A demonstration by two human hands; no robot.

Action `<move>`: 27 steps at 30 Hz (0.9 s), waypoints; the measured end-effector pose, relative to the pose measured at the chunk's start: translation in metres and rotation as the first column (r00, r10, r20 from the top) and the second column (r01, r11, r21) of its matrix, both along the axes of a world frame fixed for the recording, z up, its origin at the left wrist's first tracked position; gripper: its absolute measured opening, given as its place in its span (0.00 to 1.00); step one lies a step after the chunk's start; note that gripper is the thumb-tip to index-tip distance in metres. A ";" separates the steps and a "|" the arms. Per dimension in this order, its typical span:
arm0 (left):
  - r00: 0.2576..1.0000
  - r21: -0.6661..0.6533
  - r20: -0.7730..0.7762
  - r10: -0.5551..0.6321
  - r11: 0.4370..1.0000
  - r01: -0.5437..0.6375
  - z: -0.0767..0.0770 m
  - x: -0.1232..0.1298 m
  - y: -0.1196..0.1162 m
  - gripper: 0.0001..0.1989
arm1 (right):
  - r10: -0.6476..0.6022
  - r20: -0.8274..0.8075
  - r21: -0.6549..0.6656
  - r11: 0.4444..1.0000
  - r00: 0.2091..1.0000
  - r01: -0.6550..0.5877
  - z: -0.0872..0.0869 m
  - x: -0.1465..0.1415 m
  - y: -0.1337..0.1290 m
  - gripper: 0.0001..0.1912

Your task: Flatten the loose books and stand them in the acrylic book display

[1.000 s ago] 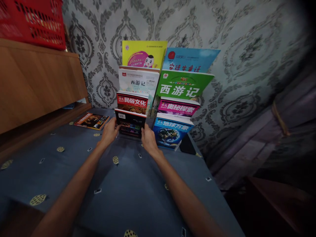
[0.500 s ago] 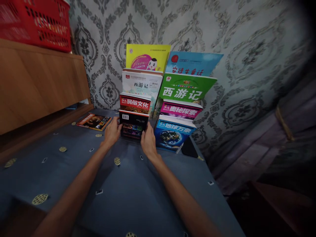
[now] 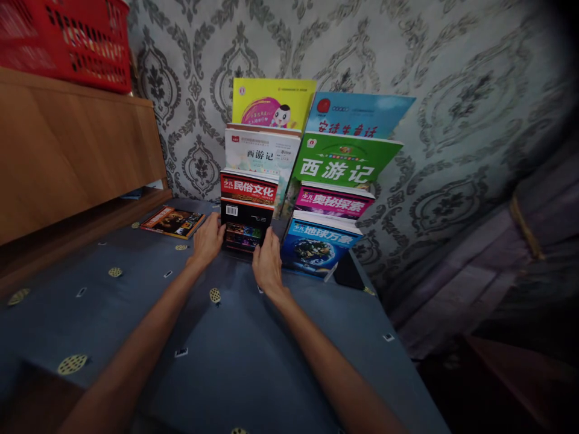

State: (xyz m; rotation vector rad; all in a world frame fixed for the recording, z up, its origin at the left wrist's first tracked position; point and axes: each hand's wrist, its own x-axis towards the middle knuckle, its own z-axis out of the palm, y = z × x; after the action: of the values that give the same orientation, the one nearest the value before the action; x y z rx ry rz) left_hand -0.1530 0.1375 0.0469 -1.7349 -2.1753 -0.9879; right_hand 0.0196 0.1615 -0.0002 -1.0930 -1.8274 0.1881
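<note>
A black book (image 3: 245,224), its barcoded cover facing me, stands upright at the front of the left row. My left hand (image 3: 208,240) is closed at its left edge, thumb toward the cover. At the lower right edge, my right hand (image 3: 267,262) grips the same book; some fingertips are hidden behind it. Directly behind stand a red book (image 3: 248,187), a white book (image 3: 260,150) and a yellow book (image 3: 274,96). In the row to the right are a blue book with a globe (image 3: 316,250), a magenta book (image 3: 335,200), a green book (image 3: 346,160) and a light blue book (image 3: 362,111).
A dark-covered book (image 3: 172,222) lies flat to the left on the blue patterned cloth (image 3: 217,349). A black flat object (image 3: 348,271) lies beside the right row. The wooden cabinet (image 3: 81,157) bears a red basket (image 3: 90,45). Patterned wallpaper (image 3: 199,120) rises behind.
My right hand has shifted slightly left and down along the black book's edge. My left hand stays at the other edge. The view has moved a little.
</note>
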 end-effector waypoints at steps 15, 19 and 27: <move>0.996 -0.092 -0.052 0.076 0.992 -0.080 0.008 0.009 -0.004 0.11 | 0.026 -0.025 -0.060 0.998 0.999 -0.027 -0.003 -0.001 0.000 0.34; 0.998 -0.064 -0.038 0.059 0.996 -0.061 0.005 0.009 -0.004 0.13 | 0.045 -0.039 -0.042 0.998 0.998 -0.047 -0.005 0.001 0.001 0.34; 0.997 0.062 -0.036 0.066 0.996 -0.064 -0.001 0.010 -0.003 0.27 | 0.046 -0.021 -0.038 0.998 0.999 -0.047 -0.007 0.002 0.001 0.34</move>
State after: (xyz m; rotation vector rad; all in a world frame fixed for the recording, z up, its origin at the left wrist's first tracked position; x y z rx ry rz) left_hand -0.1435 0.1346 0.0457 -1.6323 -2.1409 -0.9865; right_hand 0.0217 0.1629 -0.0074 -1.0724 -1.8388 0.2621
